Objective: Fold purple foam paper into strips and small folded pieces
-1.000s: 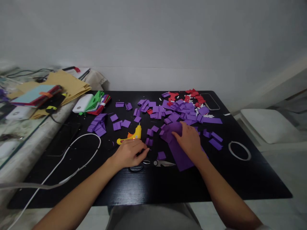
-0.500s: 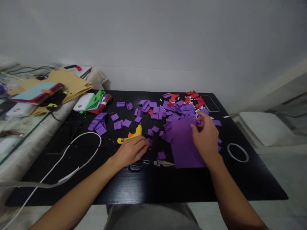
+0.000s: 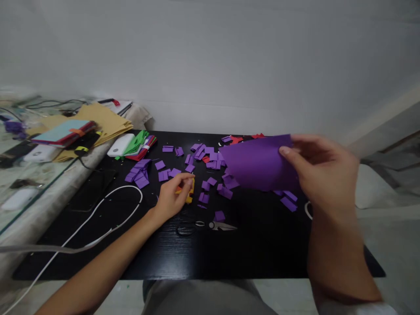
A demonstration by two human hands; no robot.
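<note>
My right hand (image 3: pixel 323 175) pinches the right edge of a large purple paper sheet (image 3: pixel 259 164) and holds it lifted above the black table (image 3: pixel 256 245). My left hand (image 3: pixel 173 197) is curled around the yellow glue gun (image 3: pixel 189 192), which lies on the table among small purple paper pieces (image 3: pixel 210 183). A pair of scissors (image 3: pixel 205 225) lies just in front of my left hand. More purple pieces form a stack (image 3: pixel 138 173) to the left. Red scraps (image 3: pixel 236 140) peek out behind the lifted sheet.
A white cable (image 3: pixel 108 214) loops over the table's left part. At the left edge lie a white device (image 3: pixel 120 144) and folded green and red paper (image 3: pixel 139 142). A side surface on the left carries brown envelopes (image 3: pixel 98 120) and notebooks (image 3: pixel 62 131). A wall stands behind.
My right hand has lifted the purple sheet off the table and raised it to the right. My left hand has closed on the glue gun. The camera has tilted slightly.
</note>
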